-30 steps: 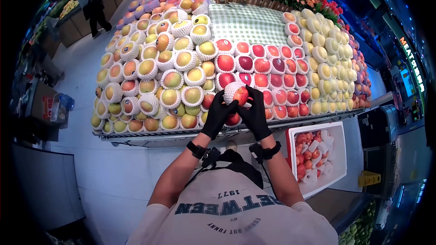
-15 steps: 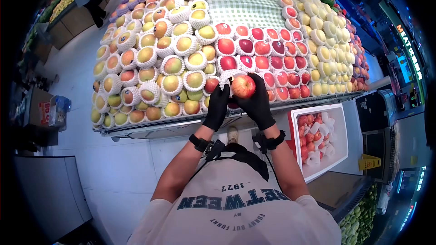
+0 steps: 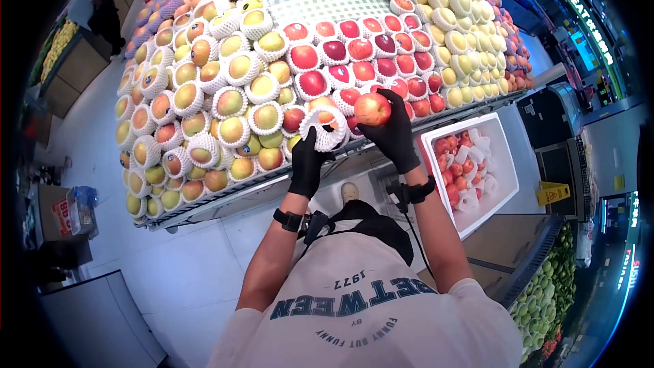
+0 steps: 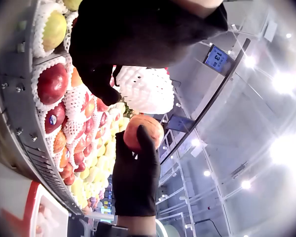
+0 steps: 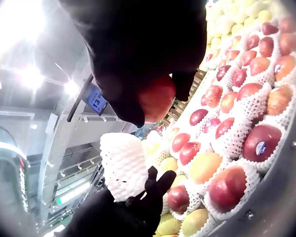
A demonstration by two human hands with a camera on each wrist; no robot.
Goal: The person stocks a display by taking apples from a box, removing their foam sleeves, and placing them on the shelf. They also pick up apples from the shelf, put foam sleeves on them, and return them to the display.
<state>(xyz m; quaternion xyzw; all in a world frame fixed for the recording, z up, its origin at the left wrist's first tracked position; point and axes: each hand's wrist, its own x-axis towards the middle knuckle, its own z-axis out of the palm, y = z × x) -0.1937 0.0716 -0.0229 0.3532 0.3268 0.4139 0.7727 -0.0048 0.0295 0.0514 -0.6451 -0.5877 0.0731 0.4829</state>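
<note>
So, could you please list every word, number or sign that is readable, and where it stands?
"1977": shirt
"BETWEEN": shirt
"BY": shirt
"FUNNY BUT FUNNY": shirt
"MEAT": upper sign, before other characters
"SUSHI", apparently: right-edge sign
"13": hanging screen; its smaller text is blurred
Too small or blurred: fruit stickers, red card, yellow sign, other sign lettering.
None seen on the held apple or foam net.

1. Apple (image 3: 373, 110): out of its foam net (image 3: 330, 142); one second ago the net covered much of it.
2. My right fingers (image 3: 395, 103) hold the apple alone; earlier both sets were on it.
3. My left fingers (image 3: 310, 145) have moved clear, keeping the net.
4. Head view shifted: fruit desk (image 3: 211, 203) further left, more green produce (image 3: 545, 293) lower right.
</note>
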